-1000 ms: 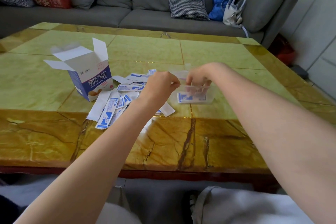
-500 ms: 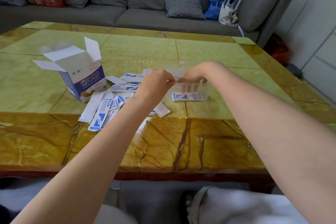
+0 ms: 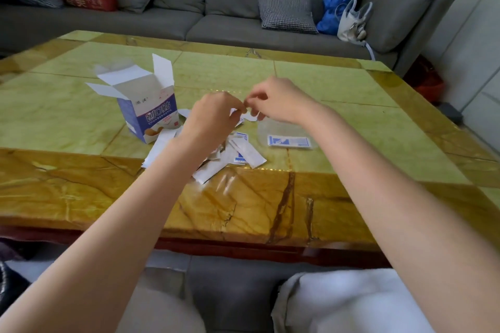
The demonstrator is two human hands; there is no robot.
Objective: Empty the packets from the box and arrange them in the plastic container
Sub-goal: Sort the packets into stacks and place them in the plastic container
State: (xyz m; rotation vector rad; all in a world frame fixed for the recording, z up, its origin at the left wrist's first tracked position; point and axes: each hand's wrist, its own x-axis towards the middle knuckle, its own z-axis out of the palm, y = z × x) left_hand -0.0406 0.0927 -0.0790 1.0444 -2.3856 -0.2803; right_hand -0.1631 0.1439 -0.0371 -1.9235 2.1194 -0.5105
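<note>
Both hands — the left hand (image 3: pixel 213 113) and right hand (image 3: pixel 273 100) — are pinching one packet (image 3: pixel 250 117) between them just above the pile (image 3: pixel 232 154), probably straightening it for the container (image 3: pixel 286 130) beside the open box (image 3: pixel 148 113) on the counter (image 3: pixel 81 116).

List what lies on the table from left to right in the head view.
Open box → loose pile of packets → clear plastic container with one packet inside.

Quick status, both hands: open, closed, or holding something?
Left hand: fingers pinch a packet, above the loose pile.
Right hand: fingers pinch the same packet from the other side.
</note>
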